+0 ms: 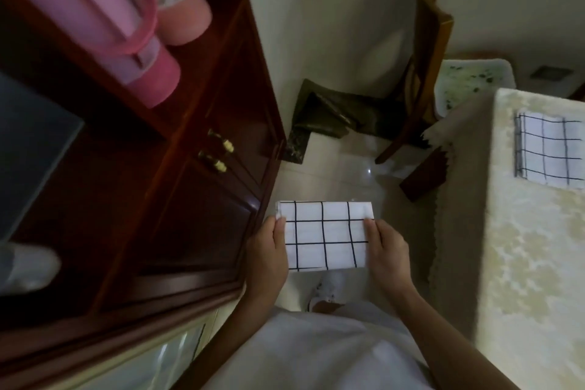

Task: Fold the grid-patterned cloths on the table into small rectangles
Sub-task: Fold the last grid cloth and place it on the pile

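Cloth: the held cloth (326, 236) is a white, black-gridded rectangle, already folded down small, carried flat in the air over the floor and not on any surface.
Long axis: it runs from 9 o'clock to 3 o'clock across the view, with one short end in each hand.
Left hand (269, 250): it pinches the 9 o'clock end, thumb on top near the far corner, the fingers out of sight beneath.
Right hand (384, 250): it pinches the 3 o'clock end the same way, thumb lying over the top face.
Table (538, 279): covered in a pale patterned cloth, it lies at 3 o'clock from the held cloth and well apart from it; the right hand is the nearer one to its edge.
Second cloth (550, 152): another gridded rectangle lies flat on the table at about 2 o'clock from the held one, partly cut off by the frame edge.
Coming move: judging by the fold looking finished, a sideways carry toward 3 o'clock, right hand leading, would set this one down near the second.
Cabinet (190, 199): dark red wood, close at 9 o'clock, just beside the left hand.
Chair (424, 73): wooden, at 1 o'clock beside the table's far corner.
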`<state>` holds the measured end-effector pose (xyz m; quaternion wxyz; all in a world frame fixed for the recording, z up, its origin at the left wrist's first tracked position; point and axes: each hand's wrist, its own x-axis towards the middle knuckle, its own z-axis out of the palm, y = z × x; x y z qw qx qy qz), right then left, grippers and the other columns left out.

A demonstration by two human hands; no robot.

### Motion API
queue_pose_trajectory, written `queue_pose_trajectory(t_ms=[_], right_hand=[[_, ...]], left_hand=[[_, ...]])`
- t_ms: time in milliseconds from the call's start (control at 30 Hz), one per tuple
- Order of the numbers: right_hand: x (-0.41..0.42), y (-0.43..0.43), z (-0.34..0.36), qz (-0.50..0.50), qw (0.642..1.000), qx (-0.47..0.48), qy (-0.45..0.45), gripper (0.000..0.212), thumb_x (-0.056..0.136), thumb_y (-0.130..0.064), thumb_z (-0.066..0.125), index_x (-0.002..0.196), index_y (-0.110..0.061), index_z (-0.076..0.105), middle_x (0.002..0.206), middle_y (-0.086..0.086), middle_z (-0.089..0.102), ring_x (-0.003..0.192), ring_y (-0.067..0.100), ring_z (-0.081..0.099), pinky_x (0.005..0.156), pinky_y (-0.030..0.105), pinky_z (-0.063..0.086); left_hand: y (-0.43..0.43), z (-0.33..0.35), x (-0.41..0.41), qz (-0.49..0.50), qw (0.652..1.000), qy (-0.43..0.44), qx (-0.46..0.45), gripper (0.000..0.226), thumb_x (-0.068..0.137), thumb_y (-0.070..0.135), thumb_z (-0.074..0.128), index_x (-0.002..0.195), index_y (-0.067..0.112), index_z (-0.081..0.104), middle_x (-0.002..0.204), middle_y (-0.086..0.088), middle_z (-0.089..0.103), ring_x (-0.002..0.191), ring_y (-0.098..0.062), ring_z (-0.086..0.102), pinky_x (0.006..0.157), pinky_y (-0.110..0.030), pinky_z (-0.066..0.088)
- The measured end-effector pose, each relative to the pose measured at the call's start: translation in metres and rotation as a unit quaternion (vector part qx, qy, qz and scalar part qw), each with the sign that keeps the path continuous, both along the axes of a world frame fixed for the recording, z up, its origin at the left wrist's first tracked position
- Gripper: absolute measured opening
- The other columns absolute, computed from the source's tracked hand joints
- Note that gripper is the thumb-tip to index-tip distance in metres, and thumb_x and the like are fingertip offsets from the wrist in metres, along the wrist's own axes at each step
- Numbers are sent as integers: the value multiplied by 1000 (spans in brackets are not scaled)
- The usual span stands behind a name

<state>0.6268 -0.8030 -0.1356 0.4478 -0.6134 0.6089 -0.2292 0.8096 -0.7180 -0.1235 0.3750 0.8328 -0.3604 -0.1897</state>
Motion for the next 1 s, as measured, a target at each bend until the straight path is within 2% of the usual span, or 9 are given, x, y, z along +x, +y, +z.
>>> queue_pose_trajectory(t_ms=[100,200,300,400,600,800,867,933,1000], right_hand=[[-10,-25,0,-41,999,-8,6,41,105,-27,46,69,-7,49,61,6,54,54,18,47,53,43,39],[-21,-45,2,-89,996,-15,12,42,104,-26,48,66,-9,46,58,3,52,53,17,44,54,43,37],[-31,-58,5,-136,991,-19,13,43,104,-25,48,62,-16,42,56,-1,49,51,11,42,55,38,35],[-43,-69,2,-185,983,-9,9,42,104,-24,48,63,-15,42,56,-1,49,52,10,44,50,24,30],[-67,-102,-5,-279,960,12,16,42,104,-28,47,69,-6,49,61,3,54,55,14,44,52,25,31],[-87,-153,-15,-368,929,31,38,44,104,-31,45,71,-2,47,61,6,52,56,20,44,55,38,33],[-90,-172,-13,-397,916,40,47,44,104,-29,45,70,-1,49,62,8,54,58,23,47,56,35,34],[-92,-191,-8,-419,905,51,54,43,104,-28,45,68,-5,49,61,5,54,57,18,45,55,28,33],[-91,-210,-2,-439,895,59,51,41,105,-27,45,68,-10,49,62,2,54,57,13,44,55,29,33]], left_hand=[[-39,1,-1,-41,999,-13,4,27,101,32,47,77,21,53,65,-1,60,63,-20,56,56,-27,30],[-76,3,-6,-86,996,-14,6,29,100,32,47,71,26,44,60,-1,55,62,-24,54,55,-28,27],[-111,5,-13,-142,990,-19,10,32,101,29,49,69,27,41,53,11,41,50,-10,44,52,-29,29],[-144,0,-22,-187,982,-7,9,31,101,29,48,72,17,50,55,10,45,50,-5,42,51,-30,33],[-214,-13,-47,-286,957,17,36,31,102,29,46,77,13,55,62,8,56,59,-8,57,50,-30,44],[-306,-19,-76,-392,918,37,52,30,102,26,46,75,15,51,60,10,51,58,-5,53,48,-15,32],[-337,-19,-86,-424,903,39,64,28,102,27,45,79,15,54,64,9,56,59,-3,56,49,-13,36],[-367,-20,-93,-448,891,35,69,26,102,27,45,82,15,55,68,10,58,62,-1,59,51,-13,39],[-395,-18,-98,-470,878,40,73,23,102,28,45,87,16,58,72,13,59,68,5,61,53,-12,43]])
